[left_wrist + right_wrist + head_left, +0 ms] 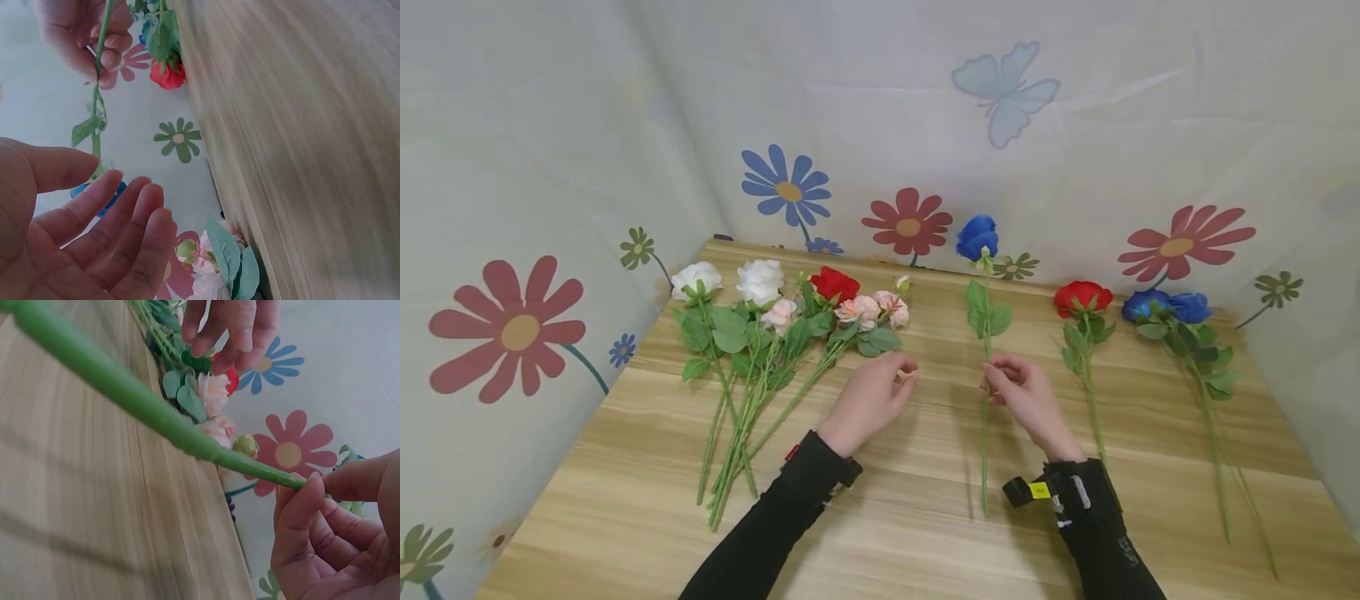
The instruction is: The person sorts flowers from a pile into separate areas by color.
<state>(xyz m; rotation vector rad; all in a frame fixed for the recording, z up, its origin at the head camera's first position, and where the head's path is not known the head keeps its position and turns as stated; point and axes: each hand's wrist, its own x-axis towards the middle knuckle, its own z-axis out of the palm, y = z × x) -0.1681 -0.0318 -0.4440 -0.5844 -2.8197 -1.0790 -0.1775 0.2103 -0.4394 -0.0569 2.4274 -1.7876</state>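
Observation:
My right hand [1022, 400] pinches the green stem of a blue rose [977, 237] between thumb and fingertips, partway along its length. The rose stands with its bloom toward the back wall and its stem [156, 425] running toward me over the table. To the left, my left hand [872, 396] is held over the table with nothing in it, its thumb and fingers [128, 231] loosely bent and apart. Just beyond that hand lie pale pink flowers [859, 311] with green leaves.
On the left of the wooden table [910, 533] lie white roses [760, 282], a red rose [833, 285] and pink flowers, stems crossing. Another red rose [1081, 298] and blue roses [1187, 308] lie on the right. A flower-printed cloth [880, 108] hangs behind.

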